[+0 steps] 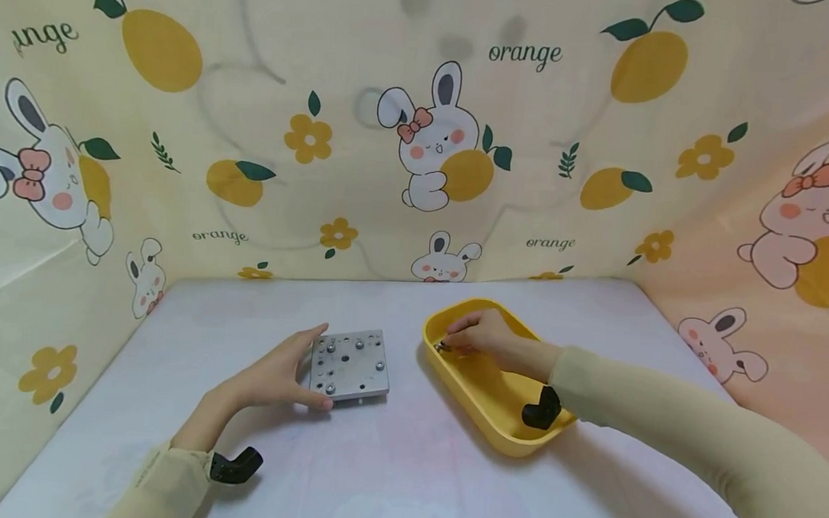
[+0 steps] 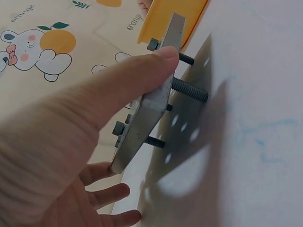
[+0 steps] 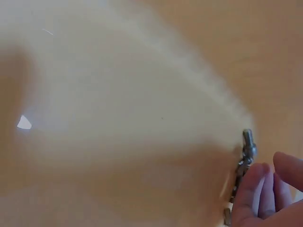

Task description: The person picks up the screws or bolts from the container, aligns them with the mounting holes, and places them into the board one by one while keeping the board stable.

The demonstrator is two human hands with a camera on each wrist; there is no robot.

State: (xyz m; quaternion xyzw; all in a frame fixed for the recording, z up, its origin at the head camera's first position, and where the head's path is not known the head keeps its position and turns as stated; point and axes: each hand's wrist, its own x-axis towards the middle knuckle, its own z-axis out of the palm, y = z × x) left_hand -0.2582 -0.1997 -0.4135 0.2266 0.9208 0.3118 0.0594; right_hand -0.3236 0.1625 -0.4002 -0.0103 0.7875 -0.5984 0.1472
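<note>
My left hand (image 1: 280, 374) grips a square metal plate (image 1: 352, 367) by its left side, thumb at the near edge and a fingertip at the far edge. Several bolts (image 2: 189, 89) pass through the plate and stick out underneath, and holes dot its top. In the left wrist view the plate casts a shadow on the table. My right hand (image 1: 484, 336) reaches into the far left end of a yellow tray (image 1: 479, 412). Its fingertips are right at a small cluster of metal screws (image 3: 245, 153), with a gap showing between thumb and fingers.
The tray stands on the white table (image 1: 399, 483) to the right of the plate. A patterned cloth (image 1: 366, 127) with rabbits and oranges walls off the back and sides. Black wrist mounts (image 1: 236, 466) stick out from both sleeves, the right one over the tray.
</note>
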